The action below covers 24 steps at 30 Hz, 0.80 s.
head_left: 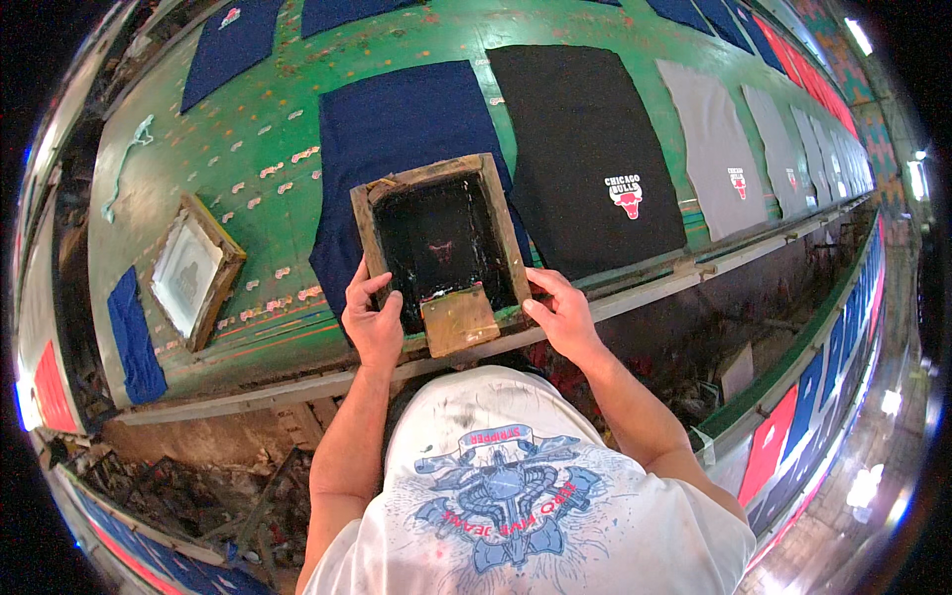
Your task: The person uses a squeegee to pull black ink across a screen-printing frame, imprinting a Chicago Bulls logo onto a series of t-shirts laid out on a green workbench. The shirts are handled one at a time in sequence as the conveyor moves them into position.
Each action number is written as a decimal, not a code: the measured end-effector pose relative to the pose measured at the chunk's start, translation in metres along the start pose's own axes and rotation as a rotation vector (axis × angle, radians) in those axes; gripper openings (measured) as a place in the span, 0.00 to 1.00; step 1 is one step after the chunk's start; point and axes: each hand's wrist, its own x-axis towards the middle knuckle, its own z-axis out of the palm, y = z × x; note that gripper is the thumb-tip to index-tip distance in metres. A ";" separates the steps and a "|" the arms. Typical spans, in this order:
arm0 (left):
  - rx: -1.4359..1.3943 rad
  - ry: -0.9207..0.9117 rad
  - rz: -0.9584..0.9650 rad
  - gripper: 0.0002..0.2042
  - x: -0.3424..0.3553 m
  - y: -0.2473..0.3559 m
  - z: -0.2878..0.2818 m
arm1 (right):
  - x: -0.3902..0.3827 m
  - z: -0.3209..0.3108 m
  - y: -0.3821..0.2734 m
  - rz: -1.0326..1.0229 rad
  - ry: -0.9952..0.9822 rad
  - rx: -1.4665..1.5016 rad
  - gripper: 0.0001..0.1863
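Head view: wooden-framed screen [441, 233] sits over the lower part of the navy cloth [407, 114], in front of the person's torso; whether it lies flat or is slightly raised, I cannot tell.
Hands: apart, left hand [375, 319] clamped on the frame's left side, right hand [567, 312] on its right.
Smear risk: a sideways slip or uneven lift could blur any wet ink beneath, likely caused by one hand leading the other.
Loose block: brown block [461, 322] leans at the frame's near end, touched by neither hand; tilting could let it slide or drop.
Right side: tight; black cloth [585, 149] with its red-and-white print is just beside the frame.
Left side: roomier; bare green tabletop [258, 139] reaches toward the second frame [188, 273].
Near edge: closest hazard; the table rail [714, 267] runs just below the hands, so backing up could snag.
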 end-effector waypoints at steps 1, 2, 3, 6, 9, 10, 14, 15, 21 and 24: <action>0.014 -0.006 0.025 0.13 0.000 -0.001 0.000 | 0.000 0.000 0.000 0.003 0.002 0.003 0.29; 0.042 -0.009 0.042 0.13 0.001 -0.001 -0.001 | 0.000 -0.001 -0.001 0.006 0.003 0.007 0.29; 0.086 -0.007 0.058 0.13 0.001 -0.002 -0.001 | 0.000 -0.001 -0.001 0.009 0.005 0.011 0.29; 0.139 -0.017 0.051 0.13 0.001 -0.002 -0.002 | -0.001 0.000 -0.002 0.046 0.016 0.065 0.28; 0.172 -0.018 0.055 0.12 0.002 -0.001 -0.002 | 0.000 0.002 0.000 -0.007 0.031 0.038 0.28; 0.157 -0.022 0.057 0.11 0.001 0.000 -0.002 | 0.000 0.002 0.000 0.006 0.032 0.055 0.28; 0.181 -0.023 0.053 0.10 0.001 0.002 -0.001 | -0.001 0.002 -0.001 0.039 0.044 0.117 0.27; 0.204 -0.015 0.052 0.10 0.001 0.002 0.000 | -0.001 0.003 -0.002 0.058 0.047 0.141 0.27; 0.239 0.007 0.080 0.09 0.002 0.004 0.002 | -0.001 0.002 -0.014 0.111 0.080 0.153 0.25; 0.217 0.006 0.052 0.09 0.002 0.003 0.002 | -0.003 0.006 -0.028 0.179 0.156 0.147 0.24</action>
